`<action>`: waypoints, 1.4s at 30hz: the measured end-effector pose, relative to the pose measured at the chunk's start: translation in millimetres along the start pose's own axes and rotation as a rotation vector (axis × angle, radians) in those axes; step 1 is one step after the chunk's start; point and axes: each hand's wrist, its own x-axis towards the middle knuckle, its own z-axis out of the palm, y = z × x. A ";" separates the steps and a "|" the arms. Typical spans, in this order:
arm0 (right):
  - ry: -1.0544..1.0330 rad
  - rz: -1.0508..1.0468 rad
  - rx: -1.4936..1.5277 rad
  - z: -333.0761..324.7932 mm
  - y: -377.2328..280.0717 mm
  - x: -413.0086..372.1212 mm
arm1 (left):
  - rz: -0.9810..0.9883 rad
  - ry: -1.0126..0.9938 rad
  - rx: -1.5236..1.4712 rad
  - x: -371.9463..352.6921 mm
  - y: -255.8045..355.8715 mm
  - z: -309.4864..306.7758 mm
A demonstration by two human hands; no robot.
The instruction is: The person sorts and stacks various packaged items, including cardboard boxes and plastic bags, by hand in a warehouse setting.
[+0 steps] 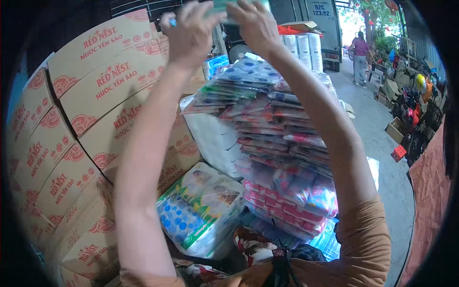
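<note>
Both my arms reach up to the top edge of the view, in front of stacked goods. My left hand (192, 29) is blurred, its fingers bent, with a bit of blue (173, 22) by one fingertip. Close to it, my right hand (254, 21) curls its fingers over a pale green thing (232, 14), perhaps a packet, cut off by the frame. Below the hands stands a tall pile of flat plastic-wrapped packets (282, 124). Pink-and-white packs (291, 205) lie under it. A clear-wrapped pack with green and blue print (201, 210) sits lower left of the pile.
Brown Red Nest cartons (105, 71) form a wall on the left. White rolls (303, 50), a fan (240, 52) and a truck (322, 28) stand behind. A person in a purple top (361, 50) is on the grey floor (377, 124); assorted goods (416, 105) line the right.
</note>
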 end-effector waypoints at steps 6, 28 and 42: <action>-0.788 0.198 -0.331 23.0 -14.2 -92.9 | -0.153 -0.548 -0.169 -91.1 53.4 65.4; -0.507 0.393 0.701 -15.9 -181.5 -149.3 | -0.511 -0.943 -0.463 -279.0 46.7 -61.2; -1.410 -0.222 0.986 -40.7 -465.3 -366.9 | -1.249 -2.230 -0.014 -522.9 89.1 -298.6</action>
